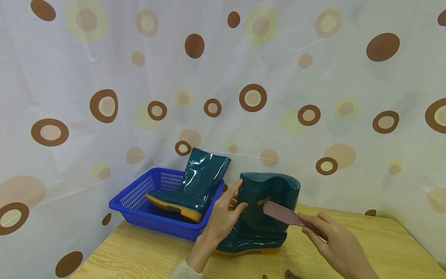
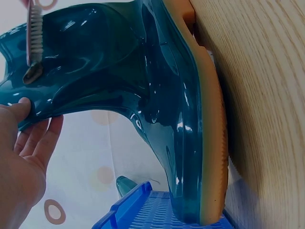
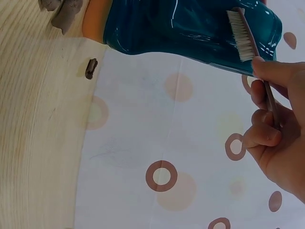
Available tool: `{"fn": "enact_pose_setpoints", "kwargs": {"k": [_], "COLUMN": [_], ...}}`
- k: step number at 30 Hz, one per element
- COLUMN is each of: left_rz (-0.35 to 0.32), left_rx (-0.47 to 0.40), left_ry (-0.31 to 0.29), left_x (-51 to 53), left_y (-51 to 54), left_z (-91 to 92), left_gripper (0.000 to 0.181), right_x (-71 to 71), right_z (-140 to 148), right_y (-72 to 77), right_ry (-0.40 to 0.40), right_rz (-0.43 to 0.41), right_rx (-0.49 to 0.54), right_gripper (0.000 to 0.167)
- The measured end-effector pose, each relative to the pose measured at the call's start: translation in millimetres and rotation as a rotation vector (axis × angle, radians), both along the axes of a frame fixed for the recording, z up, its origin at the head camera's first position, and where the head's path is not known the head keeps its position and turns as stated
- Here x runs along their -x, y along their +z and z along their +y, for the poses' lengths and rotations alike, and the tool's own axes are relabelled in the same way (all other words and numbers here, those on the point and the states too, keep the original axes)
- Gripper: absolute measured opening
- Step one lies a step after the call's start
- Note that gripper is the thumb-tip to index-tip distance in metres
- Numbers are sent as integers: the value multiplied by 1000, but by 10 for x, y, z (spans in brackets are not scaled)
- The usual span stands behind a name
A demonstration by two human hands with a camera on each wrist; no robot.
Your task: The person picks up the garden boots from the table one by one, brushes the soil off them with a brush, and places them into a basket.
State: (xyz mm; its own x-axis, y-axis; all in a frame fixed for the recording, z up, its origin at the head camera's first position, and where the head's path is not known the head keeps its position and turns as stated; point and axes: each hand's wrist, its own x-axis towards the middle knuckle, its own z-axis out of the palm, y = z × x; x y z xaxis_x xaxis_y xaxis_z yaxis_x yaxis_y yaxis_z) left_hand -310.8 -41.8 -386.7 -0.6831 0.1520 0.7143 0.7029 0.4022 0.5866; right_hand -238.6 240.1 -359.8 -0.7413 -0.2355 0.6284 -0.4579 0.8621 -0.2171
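A dark green rubber boot [image 1: 265,236] with an orange sole stands upright on the wooden table. My left hand [image 1: 223,217] holds the front side of its shaft, thumb on the near face; in the left wrist view the fingers [image 2: 50,138] pass behind. In my right hand [image 1: 334,240] is the handle of a pink brush [image 1: 280,213]. Its pale bristles [image 3: 241,36] face the shaft in the right wrist view. A brown smear of mud [image 2: 33,73] sits on the shaft, right at the brush head's end.
To the left, a blue plastic basket [image 1: 153,221] carries a second green boot [image 1: 200,182], its shaft tilted over the rim. Brown lumps [image 1: 292,274] lie near the front of the table [image 1: 366,240]. A dotted curtain [image 1: 278,135] hangs close behind everything.
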Motion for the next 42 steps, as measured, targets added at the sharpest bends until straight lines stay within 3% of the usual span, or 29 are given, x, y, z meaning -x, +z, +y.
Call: {"fn": "enact_pose_setpoints", "kwargs": {"k": [5,9,12,14,26,31,35,42], "left_rz": [14,18,21,19,-4,-17,-5,17], "left_rx": [-6,-8,-2,2,-1,-10,-9,-4], "left_ry": [4,3,-1,-6,-28,-26,-24,-23], "left_x": [-11,-9,-1,2,0,-9,-12,6], "left_y": [1,6,10,11,7,-4,-12,8], "left_z": [-3,-4,-3,-3,-20,-25,-22,-15], "left_gripper": [63,64,64,64,63,63,63,63], "right_x": [-2,-15,-24,-28,-18,-5,-4,-51], "right_z": [17,19,14,7,-19,6,31,12], "right_y": [-8,15,42,50,8,-13,-37,24], "right_ry": [31,99,98,75,-6,2,35,61], "right_rz": [0,143,226,236,-5,-68,-81,-4], "right_rx": [-70,-44,-1,16,8,-91,-118,-12], "right_gripper": [26,34,41,42,28,25,24,25]}}
